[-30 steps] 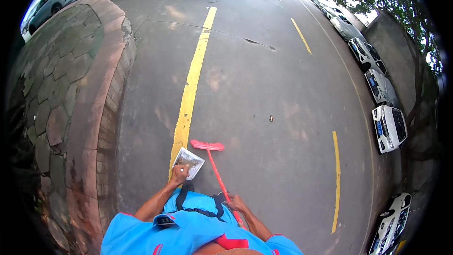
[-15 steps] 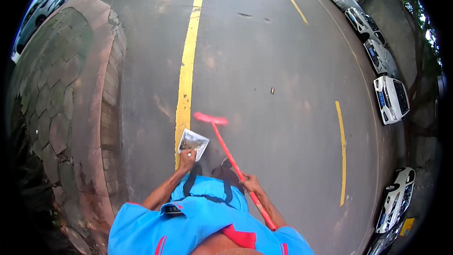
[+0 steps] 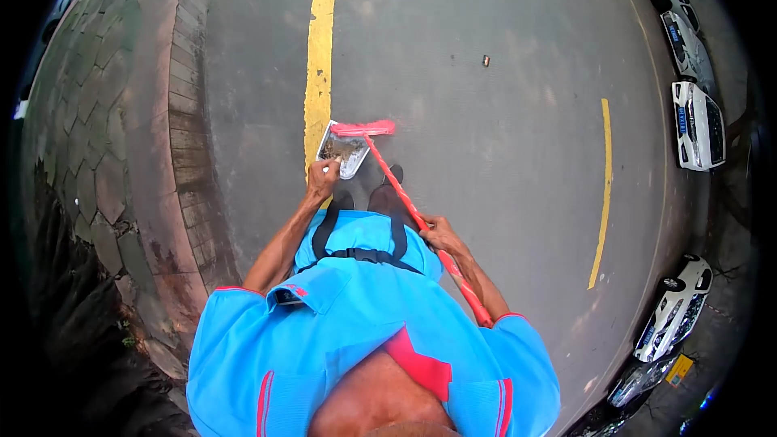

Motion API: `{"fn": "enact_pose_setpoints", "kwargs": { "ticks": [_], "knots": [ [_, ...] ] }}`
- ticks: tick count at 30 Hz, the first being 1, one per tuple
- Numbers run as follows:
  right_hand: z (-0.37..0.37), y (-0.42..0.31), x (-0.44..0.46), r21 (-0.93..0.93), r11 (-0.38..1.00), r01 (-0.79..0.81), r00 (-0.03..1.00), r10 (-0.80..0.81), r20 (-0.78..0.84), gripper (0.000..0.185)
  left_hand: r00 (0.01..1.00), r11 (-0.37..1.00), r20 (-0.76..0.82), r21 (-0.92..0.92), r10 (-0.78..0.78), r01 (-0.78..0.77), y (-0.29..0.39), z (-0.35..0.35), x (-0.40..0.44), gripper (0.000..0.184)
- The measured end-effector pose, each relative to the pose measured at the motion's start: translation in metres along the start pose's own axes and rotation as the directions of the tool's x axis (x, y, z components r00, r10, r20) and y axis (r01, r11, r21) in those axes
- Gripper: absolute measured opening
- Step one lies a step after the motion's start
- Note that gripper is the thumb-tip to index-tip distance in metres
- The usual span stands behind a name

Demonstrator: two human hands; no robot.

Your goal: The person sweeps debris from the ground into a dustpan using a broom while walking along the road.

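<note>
My left hand [image 3: 323,179] is closed around the handle of a white dustpan [image 3: 354,163], which has dark, leafy debris in it. My right hand [image 3: 439,233] grips the red shaft of a broom [image 3: 394,181] partway along its length. The upper end of that shaft runs back beside my right forearm. The broom's pink-red head [image 3: 363,128] lies across the dustpan's front edge; whether it touches the pan or hangs just above it I cannot tell. My feet stand just behind them on the road.
A wide yellow line [image 3: 320,57] runs along the grey road [image 3: 486,137]. To the left rises a brick-faced kerb [image 3: 184,89] with stone paving [image 3: 89,129] behind. A small brownish object [image 3: 486,61] lies ahead. Parked cars [image 3: 698,125] line the right side.
The broom head has come back to the dustpan's front edge from ahead and right of it. My view has tilted further down, and the small object on the road appears higher.
</note>
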State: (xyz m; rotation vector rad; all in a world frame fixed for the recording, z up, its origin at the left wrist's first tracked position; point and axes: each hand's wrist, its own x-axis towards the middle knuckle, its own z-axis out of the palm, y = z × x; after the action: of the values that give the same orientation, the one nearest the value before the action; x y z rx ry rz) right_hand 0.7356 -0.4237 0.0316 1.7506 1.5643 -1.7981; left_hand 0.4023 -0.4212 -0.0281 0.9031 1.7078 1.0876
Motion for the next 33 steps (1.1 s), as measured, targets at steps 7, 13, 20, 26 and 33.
{"fn": "enact_pose_setpoints", "kwargs": {
  "ticks": [7,13,20,26,33],
  "knots": [
    [-0.055,-0.005,-0.020,0.278,0.957,-0.079,0.994,0.098,-0.054,0.061,0.999,0.998,0.031,-0.055,-0.030,0.032,0.017,0.008,0.011,0.036],
    [-0.095,-0.009,0.063,0.117,0.989,0.089,0.968,-0.058,-0.245,0.055,0.997,0.985,0.056,-0.161,-0.046,0.055,0.014,0.026,0.031,0.037],
    [-0.102,-0.003,0.113,-0.149,0.983,0.110,0.966,-0.141,-0.217,0.045,0.994,0.993,0.106,-0.119,-0.001,0.013,0.025,0.047,0.066,0.036],
    [-0.087,0.050,0.042,-0.194,0.953,0.234,0.955,-0.263,-0.137,0.055,0.996,0.993,0.080,-0.113,0.026,-0.017,0.033,0.045,0.073,0.037],
    [-0.140,0.034,-0.001,0.227,0.974,0.001,1.000,0.004,-0.021,0.058,0.999,0.993,0.035,-0.114,0.017,-0.013,0.042,0.037,0.073,0.041]
  ]
}}
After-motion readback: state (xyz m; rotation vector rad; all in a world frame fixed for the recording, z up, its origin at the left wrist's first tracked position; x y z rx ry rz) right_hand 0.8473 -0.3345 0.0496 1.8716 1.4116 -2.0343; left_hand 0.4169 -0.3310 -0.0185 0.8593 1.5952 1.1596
